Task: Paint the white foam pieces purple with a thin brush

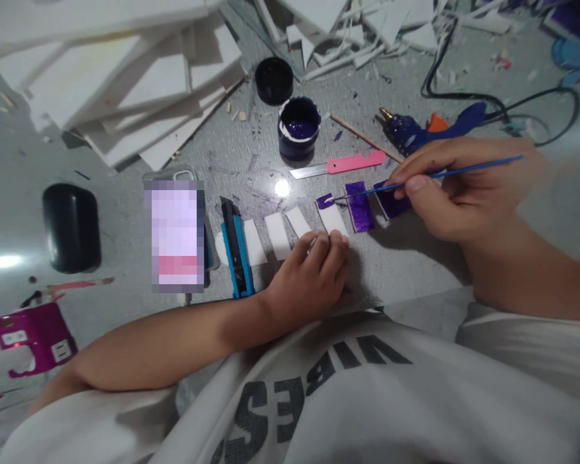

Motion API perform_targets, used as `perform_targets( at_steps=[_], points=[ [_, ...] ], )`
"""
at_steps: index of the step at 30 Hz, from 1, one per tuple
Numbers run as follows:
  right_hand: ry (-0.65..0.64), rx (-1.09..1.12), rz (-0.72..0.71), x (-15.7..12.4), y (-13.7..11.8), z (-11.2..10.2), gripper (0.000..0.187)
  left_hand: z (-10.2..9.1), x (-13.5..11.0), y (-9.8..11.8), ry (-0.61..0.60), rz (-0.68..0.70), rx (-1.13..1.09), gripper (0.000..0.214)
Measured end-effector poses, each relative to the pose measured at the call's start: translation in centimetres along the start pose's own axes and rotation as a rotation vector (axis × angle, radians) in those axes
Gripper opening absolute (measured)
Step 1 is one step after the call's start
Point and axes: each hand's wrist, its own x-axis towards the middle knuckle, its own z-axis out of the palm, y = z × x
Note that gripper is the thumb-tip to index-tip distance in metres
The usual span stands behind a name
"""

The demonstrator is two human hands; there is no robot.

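Observation:
My right hand point(457, 183) is pinching a thin blue-handled paintbrush point(481, 166). The brush tip touches the far end of a white strip point(332, 220), where a patch of purple paint shows. Fingertips of my left hand point(314, 274), curled together, press on the near end of that strip. Several unpainted white strips point(276, 236) lie to its left. On its right are a purple-painted piece point(360, 207) and another purple piece point(390, 201), partly under my right hand. An open jar of purple paint point(298, 129) stands beyond the strips.
A pink craft knife point(352, 163), a wooden stick point(362, 137) and a glue gun point(415, 132) with a cord lie beyond my hands. Leftward are a blue box cutter point(236, 248), a phone point(174, 235) and a black mouse point(71, 227). White board scraps point(125, 90) and a jar lid point(274, 80) lie farther back.

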Motion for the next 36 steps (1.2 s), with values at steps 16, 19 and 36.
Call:
perform_targets(
  at_steps=[16,19,36],
  points=[
    [0.057,0.001,-0.015,-0.1,0.5,0.2,0.016,-0.2,0.1,0.0,0.001,0.004,0.037,0.074],
    [0.1,0.05,-0.029,-0.4,1.2,0.2,0.013,-0.2,0.2,0.0,0.003,0.009,0.038,0.076],
    [0.034,-0.004,-0.075,-0.5,0.7,-0.1,0.014,-0.2,0.2,0.1,0.055,0.008,0.07,0.082]
  ],
)
